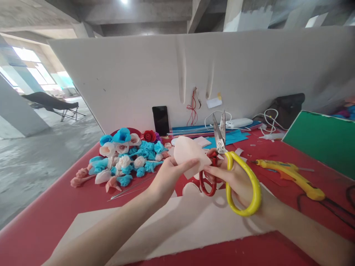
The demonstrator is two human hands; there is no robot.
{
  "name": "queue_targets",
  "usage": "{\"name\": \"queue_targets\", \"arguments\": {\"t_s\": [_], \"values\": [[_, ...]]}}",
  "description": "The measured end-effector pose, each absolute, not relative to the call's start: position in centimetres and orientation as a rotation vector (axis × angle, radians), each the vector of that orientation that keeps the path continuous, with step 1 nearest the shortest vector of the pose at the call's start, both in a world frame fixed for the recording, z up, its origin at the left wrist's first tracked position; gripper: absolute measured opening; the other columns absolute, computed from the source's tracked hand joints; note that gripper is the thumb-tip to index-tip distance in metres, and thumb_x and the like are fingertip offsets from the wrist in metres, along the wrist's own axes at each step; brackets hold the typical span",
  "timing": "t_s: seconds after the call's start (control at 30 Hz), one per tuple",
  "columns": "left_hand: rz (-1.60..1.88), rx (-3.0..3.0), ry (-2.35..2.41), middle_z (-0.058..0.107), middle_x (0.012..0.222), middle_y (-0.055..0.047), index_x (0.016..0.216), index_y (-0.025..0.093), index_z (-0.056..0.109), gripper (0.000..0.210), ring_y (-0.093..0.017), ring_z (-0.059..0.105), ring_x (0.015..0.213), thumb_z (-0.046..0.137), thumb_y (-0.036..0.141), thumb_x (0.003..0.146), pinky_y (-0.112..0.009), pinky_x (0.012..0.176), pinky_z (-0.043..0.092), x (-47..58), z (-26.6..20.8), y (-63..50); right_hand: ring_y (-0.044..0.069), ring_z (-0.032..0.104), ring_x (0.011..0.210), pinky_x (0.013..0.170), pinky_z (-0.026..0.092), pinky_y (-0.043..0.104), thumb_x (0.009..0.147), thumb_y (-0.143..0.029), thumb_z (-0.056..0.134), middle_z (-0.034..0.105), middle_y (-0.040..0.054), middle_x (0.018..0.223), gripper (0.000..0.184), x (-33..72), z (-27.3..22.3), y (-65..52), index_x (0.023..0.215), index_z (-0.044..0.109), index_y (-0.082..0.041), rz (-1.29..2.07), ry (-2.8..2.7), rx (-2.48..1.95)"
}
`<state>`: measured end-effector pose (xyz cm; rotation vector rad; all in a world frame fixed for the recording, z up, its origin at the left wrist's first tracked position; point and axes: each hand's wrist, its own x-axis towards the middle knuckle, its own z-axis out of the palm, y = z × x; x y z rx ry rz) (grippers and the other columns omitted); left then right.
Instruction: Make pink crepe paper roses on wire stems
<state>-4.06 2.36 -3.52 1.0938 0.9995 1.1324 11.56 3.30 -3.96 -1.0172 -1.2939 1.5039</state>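
Observation:
My left hand (172, 173) pinches a pale pink petal-shaped piece of paper (187, 151) between thumb and fingers. My right hand (234, 177) carries scissors (220, 140) with one yellow and one red handle loop, the blades pointing up and slightly parted. With its thumb and fingertips the right hand also touches the paper's right corner. Below both hands lies a large pale sheet of paper (166, 225). Small cut pieces of paper (190, 189) rest near its far edge, partly hidden by the hands.
Several blue, white and pink paper flowers (144, 149) are heaped at the left of the red table (44, 225). A yellow glue gun (294, 179) lies on the right, near a green board (324, 142). A phone (161, 120) leans against the white panel (133, 74) behind.

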Motion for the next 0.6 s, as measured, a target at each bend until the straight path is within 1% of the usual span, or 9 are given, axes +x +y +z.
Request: {"name": "queue_targets", "arguments": {"t_s": [0.1,0.2,0.33,0.4,0.47,0.53,0.6], "values": [[1.135,1.066,0.965,0.07,0.083,-0.01,0.083,0.011,0.069,0.025,-0.017,0.063,0.077,0.065,0.034,0.074,-0.025,0.075,0.048,-4.1,-3.3,2.3,0.009,0.05,0.056,0.054,0.043,0.022,0.068,-0.034,0.068,0.051,-0.0036,0.059,0.024,11.8,-3.9,3.2,0.071,0.051,-0.018,1.474,-1.281,-1.002],[1.212,0.966,0.948,0.07,0.079,-0.006,0.084,0.014,0.069,0.023,-0.015,0.063,0.075,0.062,0.035,0.076,-0.022,0.073,0.047,-4.3,-3.0,2.5,0.011,0.049,0.052,0.051,0.043,0.024,0.07,-0.035,0.065,0.051,-0.002,0.055,0.025,11.9,-3.7,3.3,0.062,0.048,-0.018,1.475,-1.331,-0.988],[1.32,0.926,0.937,0.069,0.074,-0.002,0.079,0.016,0.069,0.019,-0.013,0.061,0.074,0.059,0.032,0.078,-0.02,0.072,0.045,-5.0,-2.7,3.2,0.011,0.047,0.049,0.047,0.039,0.024,0.072,-0.032,0.06,0.049,-0.004,0.055,0.016,11.9,-3.5,3.5,0.073,0.05,-0.02,1.466,-1.376,-0.929],[1.323,0.962,0.901,0.068,0.07,-0.001,0.074,0.016,0.068,0.021,-0.013,0.06,0.07,0.055,0.032,0.079,-0.021,0.069,0.044,-5.4,-2.5,3.5,0.01,0.047,0.049,0.046,0.038,0.024,0.072,-0.029,0.058,0.05,-0.004,0.057,0.013,12.0,-3.3,3.6,0.076,0.049,-0.021,1.466,-1.389,-0.908],[1.283,0.997,0.877,0.066,0.064,-0.001,0.069,0.016,0.067,0.032,-0.013,0.058,0.064,0.049,0.038,0.081,-0.021,0.065,0.043,-5.9,-2.3,3.8,0.01,0.047,0.048,0.045,0.037,0.024,0.071,-0.027,0.058,0.051,-0.0041,0.06,0.014,12.1,-3.1,3.7,0.08,0.048,-0.021,1.472,-1.41,-0.907],[1.186,1.058,0.886,0.063,0.058,-0.003,0.065,0.015,0.066,0.046,-0.013,0.056,0.058,0.04,0.049,0.082,-0.022,0.06,0.043,-6.4,-2.0,4.0,0.01,0.046,0.047,0.044,0.037,0.024,0.069,-0.025,0.057,0.051,-0.0052,0.061,0.021,12.4,-2.9,3.7,0.088,0.047,-0.022,1.493,-1.428,-0.899],[1.081,1.162,0.935,0.061,0.056,-0.002,0.063,0.015,0.066,0.054,-0.012,0.054,0.056,0.036,0.057,0.081,-0.022,0.055,0.042,-7.0,-1.8,4.1,0.01,0.044,0.044,0.043,0.036,0.024,0.069,-0.023,0.056,0.048,-0.0069,0.057,0.026,12.6,-2.8,3.7,0.092,0.045,-0.023,1.523,-1.487,-0.894]]}}
